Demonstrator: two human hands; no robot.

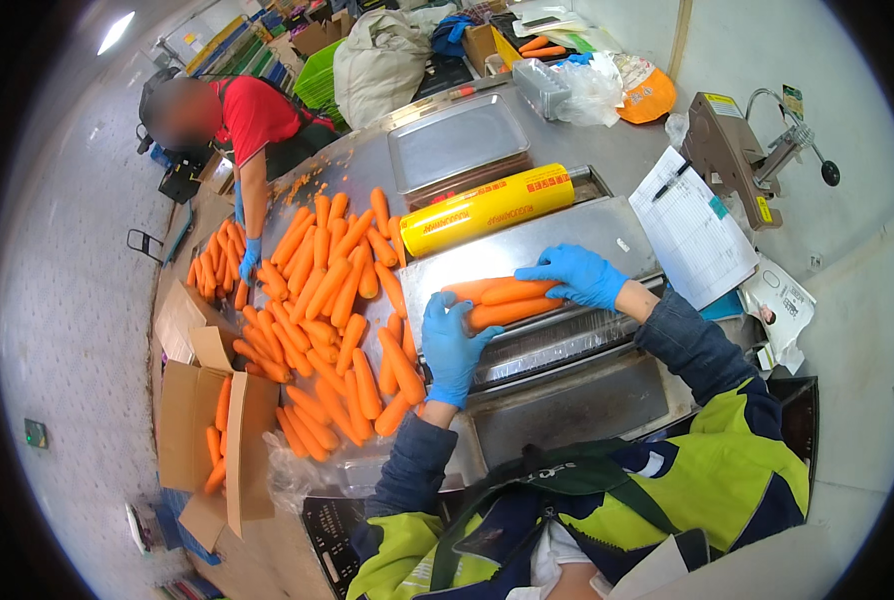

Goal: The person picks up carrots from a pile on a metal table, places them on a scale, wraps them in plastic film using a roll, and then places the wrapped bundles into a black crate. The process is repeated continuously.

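Several peeled-looking carrots (518,302) lie side by side on the metal top of a film-wrapping machine (454,262). My left hand (450,345), in a blue glove, holds their left ends between thumb and fingers. Around their right ends are the fingers of my right hand (578,276), also gloved in blue. Just in front of them, clear film (559,345) shows along the machine's slot. Behind the plate lies a yellow roll of wrapping film (488,210). A large heap of loose carrots (327,300) spreads over the table to the left of my left hand.
Across the table's left side, a co-worker in a red shirt (255,116) reaches a gloved hand toward the carrots. An open cardboard box (252,450) holding carrots stands at lower left. Metal trays (458,142) are stacked behind the roll. Right are a clipboard with papers (691,225) and a brown lever device (732,157).
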